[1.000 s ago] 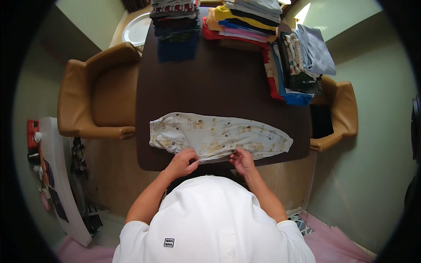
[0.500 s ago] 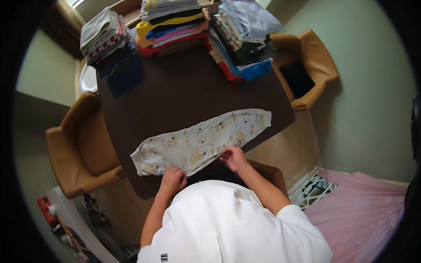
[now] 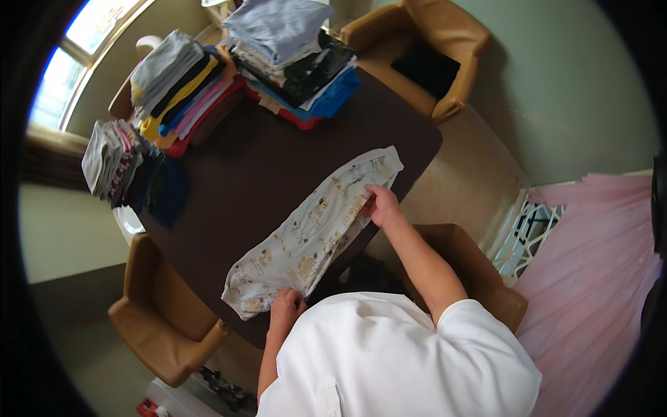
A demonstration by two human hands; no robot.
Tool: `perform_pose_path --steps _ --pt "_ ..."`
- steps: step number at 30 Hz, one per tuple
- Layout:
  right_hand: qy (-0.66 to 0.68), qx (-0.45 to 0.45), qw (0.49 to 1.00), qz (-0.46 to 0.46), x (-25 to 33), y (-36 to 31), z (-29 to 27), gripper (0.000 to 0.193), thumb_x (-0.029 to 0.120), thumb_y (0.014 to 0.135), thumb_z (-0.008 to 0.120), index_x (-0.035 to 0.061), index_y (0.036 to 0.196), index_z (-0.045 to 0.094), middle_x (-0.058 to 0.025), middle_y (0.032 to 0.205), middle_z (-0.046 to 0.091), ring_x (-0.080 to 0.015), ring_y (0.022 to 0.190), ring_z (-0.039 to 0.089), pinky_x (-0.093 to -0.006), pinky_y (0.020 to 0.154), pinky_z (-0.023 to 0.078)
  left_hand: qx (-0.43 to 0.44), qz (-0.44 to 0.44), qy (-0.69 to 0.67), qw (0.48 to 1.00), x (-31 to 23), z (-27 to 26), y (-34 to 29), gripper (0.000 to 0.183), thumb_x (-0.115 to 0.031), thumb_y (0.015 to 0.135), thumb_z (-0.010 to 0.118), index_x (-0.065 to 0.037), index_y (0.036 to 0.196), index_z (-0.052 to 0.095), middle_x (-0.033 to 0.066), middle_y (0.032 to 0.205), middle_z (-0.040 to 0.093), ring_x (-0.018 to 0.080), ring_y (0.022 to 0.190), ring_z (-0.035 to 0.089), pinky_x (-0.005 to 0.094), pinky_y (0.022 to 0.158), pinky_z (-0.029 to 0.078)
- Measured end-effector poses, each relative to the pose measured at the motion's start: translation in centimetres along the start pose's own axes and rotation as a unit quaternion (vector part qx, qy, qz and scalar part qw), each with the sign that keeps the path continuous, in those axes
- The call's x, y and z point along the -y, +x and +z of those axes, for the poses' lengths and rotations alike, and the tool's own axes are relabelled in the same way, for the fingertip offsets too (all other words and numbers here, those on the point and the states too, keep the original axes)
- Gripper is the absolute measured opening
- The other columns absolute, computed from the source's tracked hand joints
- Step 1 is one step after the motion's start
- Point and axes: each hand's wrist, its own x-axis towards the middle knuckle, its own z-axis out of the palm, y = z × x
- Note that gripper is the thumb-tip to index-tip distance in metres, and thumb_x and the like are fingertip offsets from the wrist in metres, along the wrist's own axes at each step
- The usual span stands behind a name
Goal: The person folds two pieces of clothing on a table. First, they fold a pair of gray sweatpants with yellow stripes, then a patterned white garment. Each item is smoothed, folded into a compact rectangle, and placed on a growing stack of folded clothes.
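A pair of white pajama pants (image 3: pixel 300 233) with tan and yellow cartoon animal prints lies folded into a long strip on the dark brown table (image 3: pixel 229 205). It slants from the near left up to the far right, along the table's front edge. My left hand (image 3: pixel 287 308) is curled closed at its near edge, by the lower left end; the fingertips are partly hidden. Closer to the upper right end, my right hand (image 3: pixel 381 206) pinches the edge of the cloth between thumb and fingers.
Folded clothes stand in stacks at the far side: a small pile (image 3: pixel 111 163), a colourful pile (image 3: pixel 182 90) and a taller pile (image 3: pixel 292 59). Tan armchairs stand at the left (image 3: pixel 163 306) and far right (image 3: pixel 424 52). Pink fabric (image 3: pixel 590 278) hangs at the right.
My right hand has slid along the pants' edge toward their far right end. My left hand stays at the near edge. The whole view has turned, so the table and stacks appear rotated.
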Motion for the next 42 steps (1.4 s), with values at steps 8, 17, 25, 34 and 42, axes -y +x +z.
perform_pose_path --steps 8,17,25,34,42 --pt "-0.170 -0.041 0.981 -0.086 5.4 -0.4 -0.7 0.016 0.017 0.092 0.066 0.0061 0.104 0.065 -0.0077 0.087 0.070 -0.0232 0.070 0.070 -0.0368 0.058 0.059 0.062 -0.006 0.006 0.998 -0.4 -0.5 0.7 0.010 -0.006 0.078 0.074 -0.004 0.086 0.068 0.0161 0.084 0.066 0.0390 0.084 0.065 0.0473 0.073 0.054" --pt "-0.538 -0.153 0.797 -0.228 4.1 0.2 -4.6 0.026 0.018 0.089 0.070 -0.0001 0.104 0.060 -0.0202 0.087 0.069 -0.0405 0.082 0.068 -0.0486 0.074 0.056 0.115 -0.010 0.015 0.993 -0.1 -0.4 1.8 0.005 -0.007 0.077 0.072 -0.006 0.080 0.069 0.0153 0.086 0.067 0.0389 0.084 0.065 0.0489 0.073 0.053" --pt "-0.587 -0.156 0.655 -0.449 4.7 -3.5 -1.4 0.030 0.016 0.091 0.068 0.0043 0.117 0.058 -0.0233 0.116 0.062 -0.0434 0.100 0.065 -0.0524 0.081 0.055 0.143 -0.015 0.064 0.987 0.8 0.2 1.8 0.003 -0.014 0.077 0.070 -0.011 0.078 0.071 0.0124 0.084 0.065 0.0371 0.084 0.066 0.0478 0.072 0.055" --pt "-0.798 0.018 0.542 -0.263 3.6 -3.8 0.9 0.031 0.022 0.091 0.059 0.0036 0.115 0.066 -0.0225 0.113 0.066 -0.0458 0.103 0.067 -0.0562 0.087 0.055 0.147 -0.010 0.205 0.967 2.4 1.7 0.0 0.011 -0.024 0.079 0.070 -0.015 0.082 0.075 0.0081 0.093 0.067 0.0321 0.098 0.067 0.0497 0.083 0.051" --pt "-0.797 0.098 0.513 -0.303 3.2 -5.2 4.2 0.024 0.022 0.090 0.067 0.0017 0.102 0.066 -0.0209 0.102 0.068 -0.0421 0.099 0.067 -0.0543 0.085 0.055 0.119 -0.218 -0.029 0.968 0.9 -1.7 0.6 0.020 -0.025 0.088 0.070 -0.006 0.093 0.076 0.0174 0.090 0.073 0.0382 0.085 0.070 0.0487 0.077 0.055"
